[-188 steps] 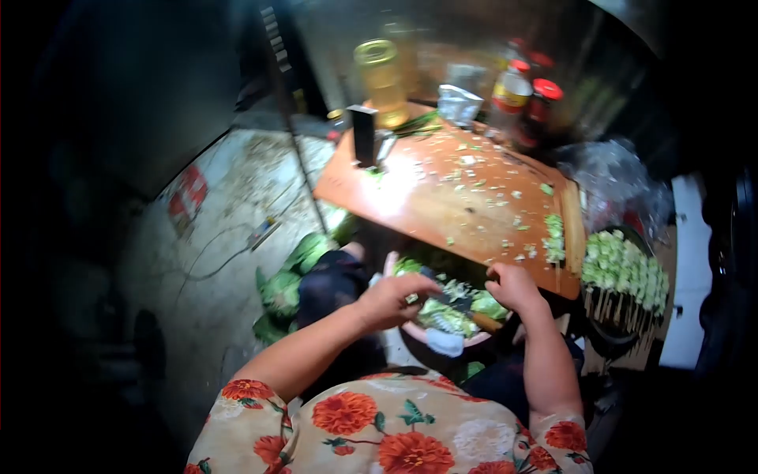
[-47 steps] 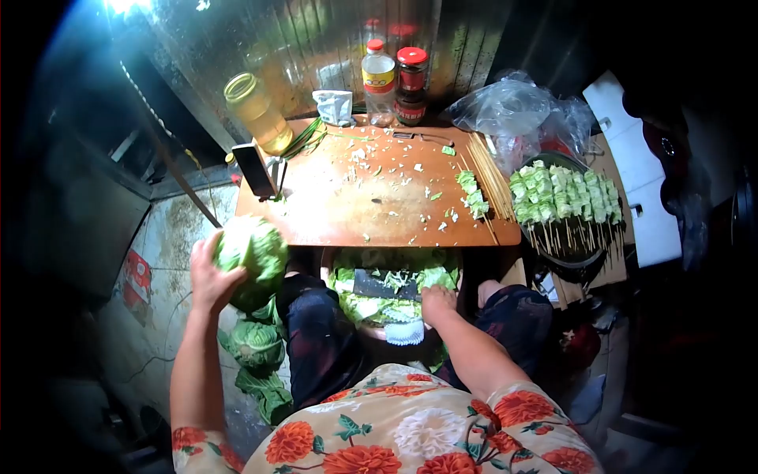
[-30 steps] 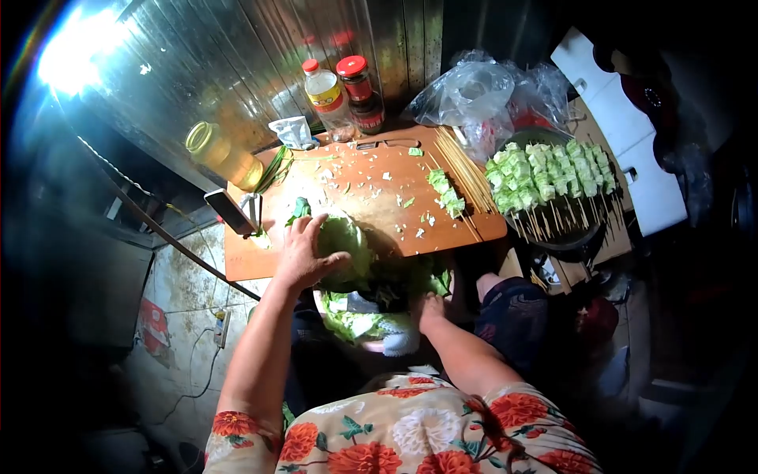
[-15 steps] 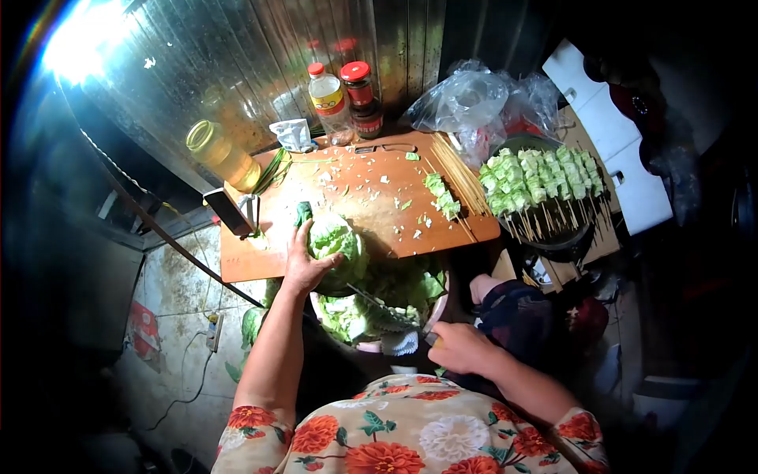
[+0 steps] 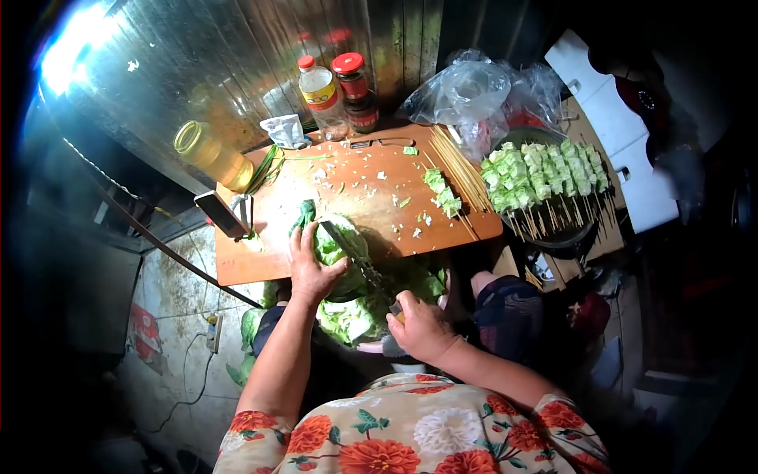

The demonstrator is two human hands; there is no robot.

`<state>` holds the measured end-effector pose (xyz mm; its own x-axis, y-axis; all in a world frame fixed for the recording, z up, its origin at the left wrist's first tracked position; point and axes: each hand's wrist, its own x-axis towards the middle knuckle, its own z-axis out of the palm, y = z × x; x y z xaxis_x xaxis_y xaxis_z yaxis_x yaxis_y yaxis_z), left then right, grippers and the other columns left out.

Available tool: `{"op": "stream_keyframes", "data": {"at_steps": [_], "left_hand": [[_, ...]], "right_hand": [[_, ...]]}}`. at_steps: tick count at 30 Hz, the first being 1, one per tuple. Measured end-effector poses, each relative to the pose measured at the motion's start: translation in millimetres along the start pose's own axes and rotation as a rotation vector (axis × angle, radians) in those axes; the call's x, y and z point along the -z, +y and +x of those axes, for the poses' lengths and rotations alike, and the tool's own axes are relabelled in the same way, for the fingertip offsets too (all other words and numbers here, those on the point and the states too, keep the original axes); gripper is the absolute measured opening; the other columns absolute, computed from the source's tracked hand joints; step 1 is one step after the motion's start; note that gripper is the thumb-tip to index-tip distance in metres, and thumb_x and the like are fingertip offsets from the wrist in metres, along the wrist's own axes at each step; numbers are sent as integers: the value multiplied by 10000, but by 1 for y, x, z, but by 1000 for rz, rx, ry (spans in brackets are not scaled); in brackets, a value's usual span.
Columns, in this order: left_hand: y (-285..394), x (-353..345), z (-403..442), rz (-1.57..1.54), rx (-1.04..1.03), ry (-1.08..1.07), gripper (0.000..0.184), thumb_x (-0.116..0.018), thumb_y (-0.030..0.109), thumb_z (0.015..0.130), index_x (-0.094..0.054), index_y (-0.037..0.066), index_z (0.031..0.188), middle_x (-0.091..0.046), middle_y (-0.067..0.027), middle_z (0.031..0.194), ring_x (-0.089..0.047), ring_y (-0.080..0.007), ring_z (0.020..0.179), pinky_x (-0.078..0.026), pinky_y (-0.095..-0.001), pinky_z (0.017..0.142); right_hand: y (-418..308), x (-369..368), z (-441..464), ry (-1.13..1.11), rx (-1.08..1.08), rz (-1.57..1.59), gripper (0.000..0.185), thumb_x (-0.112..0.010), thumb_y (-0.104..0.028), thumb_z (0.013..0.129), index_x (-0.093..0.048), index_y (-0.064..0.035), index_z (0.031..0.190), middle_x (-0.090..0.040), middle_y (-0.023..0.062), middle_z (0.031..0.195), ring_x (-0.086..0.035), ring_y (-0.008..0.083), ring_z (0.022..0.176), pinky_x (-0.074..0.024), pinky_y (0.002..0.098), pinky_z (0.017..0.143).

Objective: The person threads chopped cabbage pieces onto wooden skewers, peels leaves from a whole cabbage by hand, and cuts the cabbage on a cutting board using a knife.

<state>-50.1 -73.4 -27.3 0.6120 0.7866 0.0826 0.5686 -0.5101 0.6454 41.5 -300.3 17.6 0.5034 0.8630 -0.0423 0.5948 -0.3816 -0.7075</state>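
A green cabbage (image 5: 332, 246) rests at the front edge of the wooden board (image 5: 276, 265), with my left hand (image 5: 311, 268) pressed round its left side. The handle of a knife (image 5: 355, 254) is gripped in my right hand (image 5: 420, 324); its dark blade slants up and left against the cabbage. Below them a pink basin (image 5: 371, 347) holds cut leaves (image 5: 343, 319). On the board's right side lie a short skewer of cabbage pieces (image 5: 442, 193) and a bundle of bare skewers (image 5: 466, 174).
Many cabbage skewers (image 5: 545, 175) lie over a dark pot at the right. Behind the board stand a red-capped bottle (image 5: 320, 96), a dark jar (image 5: 355, 91) and plastic bags (image 5: 482, 95). A yellow jar (image 5: 213, 156) and a phone (image 5: 219, 215) are at the left.
My left hand has brought the cabbage from the left onto the board's edge. My right hand has lifted the knife out of the basin and raised its blade to the cabbage.
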Motion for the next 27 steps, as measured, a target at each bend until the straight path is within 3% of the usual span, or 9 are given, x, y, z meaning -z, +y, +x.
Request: {"op": "stream_keyframes", "data": {"at_steps": [16, 25, 27], "left_hand": [[11, -3, 2, 0, 13, 14, 882, -809, 284, 602, -398, 145, 1369, -298, -279, 1410, -331, -450, 1294, -335, -477, 1074], [12, -6, 8, 85, 33, -1, 884, -818, 298, 604, -401, 130, 1366, -295, -280, 1414, -319, -451, 1294, -331, -491, 1072], [10, -8, 6, 85, 22, 5, 882, -817, 299, 603, -404, 124, 1363, -295, -281, 1414, -322, -453, 1293, -336, -491, 1069]], "right_hand": [[-11, 5, 32, -202, -113, -42, 277, -598, -185, 857, -444, 13, 974, -606, 254, 672, -612, 439, 643, -492, 506, 589], [-11, 6, 62, -230, -164, -35, 281, -592, -188, 854, -463, 28, 978, -621, 286, 758, -621, 466, 739, -502, 522, 689], [-18, 11, 75, -291, -196, -59, 237, -531, -151, 870, -489, 49, 990, -639, 289, 820, -645, 446, 807, -517, 505, 736]]}}
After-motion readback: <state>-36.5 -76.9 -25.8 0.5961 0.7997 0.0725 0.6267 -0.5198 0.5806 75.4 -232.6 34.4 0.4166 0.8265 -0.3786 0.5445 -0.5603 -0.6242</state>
